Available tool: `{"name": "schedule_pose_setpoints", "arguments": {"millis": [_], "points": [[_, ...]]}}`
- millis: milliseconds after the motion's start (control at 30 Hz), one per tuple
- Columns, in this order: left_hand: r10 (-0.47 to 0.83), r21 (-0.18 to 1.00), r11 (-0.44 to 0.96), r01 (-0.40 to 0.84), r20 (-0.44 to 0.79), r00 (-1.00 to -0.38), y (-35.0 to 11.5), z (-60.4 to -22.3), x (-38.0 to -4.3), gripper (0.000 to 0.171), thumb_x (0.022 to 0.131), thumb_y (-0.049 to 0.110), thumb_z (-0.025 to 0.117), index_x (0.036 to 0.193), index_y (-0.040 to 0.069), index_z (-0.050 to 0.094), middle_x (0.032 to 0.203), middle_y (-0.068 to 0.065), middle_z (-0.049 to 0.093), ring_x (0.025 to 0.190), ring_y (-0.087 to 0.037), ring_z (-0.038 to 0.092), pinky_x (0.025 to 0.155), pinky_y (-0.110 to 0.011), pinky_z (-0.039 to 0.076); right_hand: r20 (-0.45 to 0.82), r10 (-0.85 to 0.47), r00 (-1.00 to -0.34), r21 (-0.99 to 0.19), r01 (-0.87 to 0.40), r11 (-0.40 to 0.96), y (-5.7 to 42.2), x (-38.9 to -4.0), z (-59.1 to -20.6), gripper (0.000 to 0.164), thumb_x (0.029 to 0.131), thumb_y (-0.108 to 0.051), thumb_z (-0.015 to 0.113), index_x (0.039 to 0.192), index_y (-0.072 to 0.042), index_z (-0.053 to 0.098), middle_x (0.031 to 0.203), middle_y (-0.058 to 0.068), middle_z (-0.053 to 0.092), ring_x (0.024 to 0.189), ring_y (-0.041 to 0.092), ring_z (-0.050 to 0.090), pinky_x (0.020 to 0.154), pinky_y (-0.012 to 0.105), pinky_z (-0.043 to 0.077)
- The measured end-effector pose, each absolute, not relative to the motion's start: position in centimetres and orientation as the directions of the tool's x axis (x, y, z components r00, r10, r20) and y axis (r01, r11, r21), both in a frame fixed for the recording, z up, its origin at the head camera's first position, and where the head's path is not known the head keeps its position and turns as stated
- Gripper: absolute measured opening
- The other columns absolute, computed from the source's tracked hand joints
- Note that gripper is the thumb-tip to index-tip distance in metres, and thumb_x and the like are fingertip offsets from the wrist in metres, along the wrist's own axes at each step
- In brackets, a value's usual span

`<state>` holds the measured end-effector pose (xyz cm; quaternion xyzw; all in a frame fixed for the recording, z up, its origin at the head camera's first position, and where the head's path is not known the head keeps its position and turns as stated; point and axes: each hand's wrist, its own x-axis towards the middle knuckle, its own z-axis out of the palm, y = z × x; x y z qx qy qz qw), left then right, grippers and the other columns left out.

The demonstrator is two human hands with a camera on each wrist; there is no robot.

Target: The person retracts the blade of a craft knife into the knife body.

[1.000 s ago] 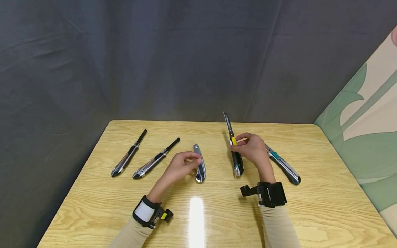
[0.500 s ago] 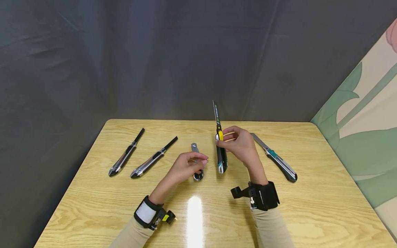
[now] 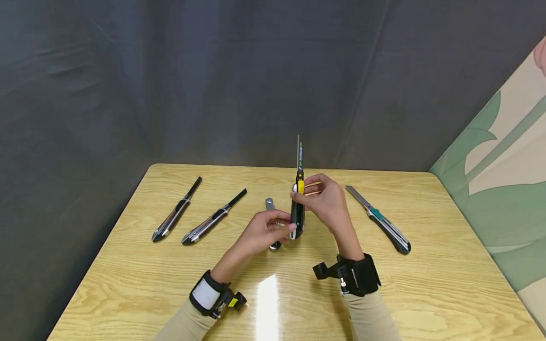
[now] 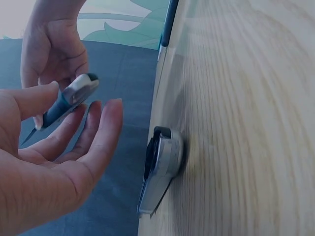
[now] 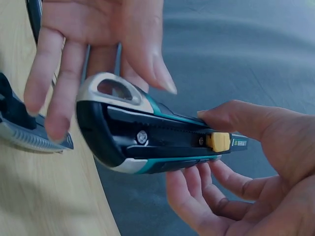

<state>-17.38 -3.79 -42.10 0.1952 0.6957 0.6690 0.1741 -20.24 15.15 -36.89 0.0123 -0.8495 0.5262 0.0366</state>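
My right hand (image 3: 328, 201) pinches a black and teal utility knife (image 3: 297, 215) above the table, between thumb and fingers near its yellow slider. Its blade end points up and away, in a printed sleeve or label. At the knife's lower end is my left hand (image 3: 266, 231), thumb and fingers spread around the butt. In the right wrist view, the left fingers (image 5: 69, 81) look straight beside the metal loop of the butt; firm contact cannot be made out. Beneath the left hand lies a silver snap-off knife (image 4: 162, 162), partly hidden in the head view.
Two silver and black snap-off knives (image 3: 172, 217) (image 3: 213, 222) lie slanted on the left of the wooden table (image 3: 426, 284). A teal and black knife (image 3: 386, 229) with its blade out lies at right. Behind hangs a dark curtain (image 3: 256, 85).
My right hand has carried the utility knife leftward and turned it more upright. My left hand has shifted slightly right, up to the knife's butt end.
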Motion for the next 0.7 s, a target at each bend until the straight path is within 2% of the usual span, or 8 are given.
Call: {"name": "schedule_pose_setpoints", "arguments": {"millis": [133, 367, 533, 700], "points": [[0.486, 0.999, 0.024, 0.042, 0.025, -0.873, -3.8, -42.6, -17.6, 0.030, 0.091, 0.019, 0.063, 0.116, 0.003, 0.062, 0.110, -0.020, 0.066, 0.082, -0.026, 0.067, 0.077, -0.060, 0.056, 0.082, 0.008, -0.997, -0.879, -0.069, 0.473, 14.6, -20.1, -36.9, 0.051, 0.069, -0.040, 0.082, 0.105, -0.012, 0.059, 0.099, 0.009, 0.067, 0.083, 0.016, 0.063, 0.059, 0.036, 0.060], [0.469, 1.000, -0.011, 0.019, 0.022, -0.883, -3.9, -42.1, -17.4, 0.032, 0.091, 0.016, 0.062, 0.119, -0.001, 0.060, 0.111, -0.025, 0.065, 0.085, -0.031, 0.066, 0.077, -0.063, 0.055, 0.134, 0.014, -0.991, -0.862, -0.110, 0.494, 13.9, -19.9, -36.9, 0.048, 0.070, -0.038, 0.081, 0.104, -0.012, 0.058, 0.095, 0.010, 0.067, 0.075, 0.015, 0.064, 0.061, 0.037, 0.059], [0.449, 0.999, -0.021, 0.042, 0.047, -0.892, -3.8, -42.5, -17.6, 0.028, 0.092, 0.016, 0.061, 0.117, 0.003, 0.062, 0.110, -0.022, 0.066, 0.086, -0.025, 0.067, 0.076, -0.061, 0.056, 0.157, -0.001, -0.988, -0.850, -0.136, 0.509, 13.8, -19.8, -36.8, 0.046, 0.072, -0.035, 0.080, 0.102, -0.010, 0.056, 0.093, 0.010, 0.063, 0.075, 0.018, 0.061, 0.061, 0.035, 0.057], [0.416, 0.999, -0.014, 0.040, 0.042, -0.908, -3.8, -42.7, -17.5, 0.029, 0.091, 0.016, 0.062, 0.118, 0.006, 0.063, 0.110, -0.020, 0.067, 0.087, -0.023, 0.067, 0.077, -0.058, 0.057, 0.133, -0.052, -0.990, -0.896, -0.143, 0.420, 14.0, -19.9, -37.0, 0.043, 0.077, -0.035, 0.077, 0.104, -0.009, 0.056, 0.096, 0.012, 0.060, 0.077, 0.023, 0.061, 0.060, 0.033, 0.056]]}}
